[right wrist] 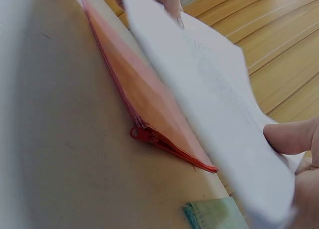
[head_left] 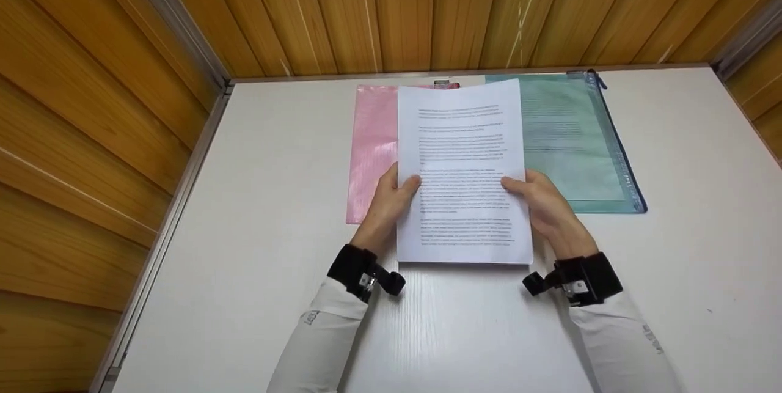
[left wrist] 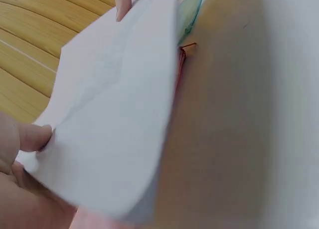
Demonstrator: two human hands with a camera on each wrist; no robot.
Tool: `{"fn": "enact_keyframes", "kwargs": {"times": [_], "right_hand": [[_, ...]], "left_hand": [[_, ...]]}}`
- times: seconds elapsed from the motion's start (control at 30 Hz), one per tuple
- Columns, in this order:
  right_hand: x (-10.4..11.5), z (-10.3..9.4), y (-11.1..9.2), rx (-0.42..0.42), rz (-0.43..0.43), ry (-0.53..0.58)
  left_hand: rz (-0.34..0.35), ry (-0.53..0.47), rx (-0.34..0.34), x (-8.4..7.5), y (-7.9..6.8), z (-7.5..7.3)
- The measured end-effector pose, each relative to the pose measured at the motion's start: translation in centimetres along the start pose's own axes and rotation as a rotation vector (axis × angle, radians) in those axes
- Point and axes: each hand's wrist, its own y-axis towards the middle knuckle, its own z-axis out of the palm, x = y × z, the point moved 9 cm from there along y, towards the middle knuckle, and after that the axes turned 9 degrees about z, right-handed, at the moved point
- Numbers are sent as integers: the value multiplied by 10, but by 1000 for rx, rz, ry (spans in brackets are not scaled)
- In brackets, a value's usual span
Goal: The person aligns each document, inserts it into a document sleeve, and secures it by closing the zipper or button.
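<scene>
A stack of printed paper sheets (head_left: 462,173) is held up above the table between both hands. My left hand (head_left: 392,200) grips its left edge, thumb on the printed face and fingers behind. On the opposite edge my right hand (head_left: 550,206) pinches the stack the same way. In the left wrist view the left thumb presses on the paper (left wrist: 109,119). The right wrist view shows the right thumb on the sheets (right wrist: 214,109). Beneath lie a pink zip folder (head_left: 371,148), partly covered by the stack, and a green zip folder (head_left: 574,142) with printed paper inside.
The white table (head_left: 269,197) backs onto a wood-slat wall (head_left: 403,14), with another slatted panel at the left. A red zipper pull (right wrist: 144,134) sits at the pink folder's corner. Both wrists wear black camera mounts.
</scene>
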Motion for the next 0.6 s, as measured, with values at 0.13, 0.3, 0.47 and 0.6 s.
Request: {"fn": "enact_keyframes", "kwargs": {"times": [0.13, 0.3, 0.47, 0.6], "right_hand": [[1, -8, -1, -28, -3, 14], [3, -20, -4, -43, -15, 69], [10, -39, -9, -87, -50, 113], [15, -53, -12, -95, -83, 160]], "left_hand": [[3, 59, 37, -2, -1, 1], [51, 214, -19, -4, 0, -9], [126, 418, -41, -9, 1, -16], [195, 701, 37, -13, 1, -15]]}}
